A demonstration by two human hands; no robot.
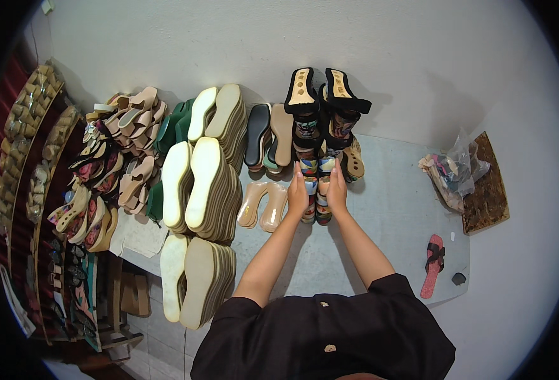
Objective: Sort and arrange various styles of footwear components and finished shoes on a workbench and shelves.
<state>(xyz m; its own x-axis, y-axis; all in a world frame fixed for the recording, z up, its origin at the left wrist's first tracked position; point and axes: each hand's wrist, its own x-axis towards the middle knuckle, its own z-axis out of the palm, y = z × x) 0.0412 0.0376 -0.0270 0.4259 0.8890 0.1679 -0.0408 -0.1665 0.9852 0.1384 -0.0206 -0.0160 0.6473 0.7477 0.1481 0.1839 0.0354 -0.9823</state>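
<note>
My left hand (pixel 298 195) lies flat along the left side of two side-by-side stacks of multicoloured patterned sandals (pixel 323 212). Against their right side rests my right hand (pixel 336 192), its fingers likewise stretched out and pointing away from me. The two palms face each other with the stacks between them. Just beyond my fingertips stands a tall pair of stacks of black-edged sandals (pixel 302 88), with pale, holed soles turned up. A beige holed sole (pixel 355 161) leans to the right of them. How the patterned sandals are attached or layered is partly hidden by my hands.
Tall piles of cream soles (pixel 205 183) stand left of my arms, with flat tan insoles (pixel 251 204) nearby. Pink sandals (pixel 141 117) and shelves crowd the far left. At right are a wooden board (pixel 487 190), a plastic bag (pixel 463 166) and a red slipper (pixel 431 269).
</note>
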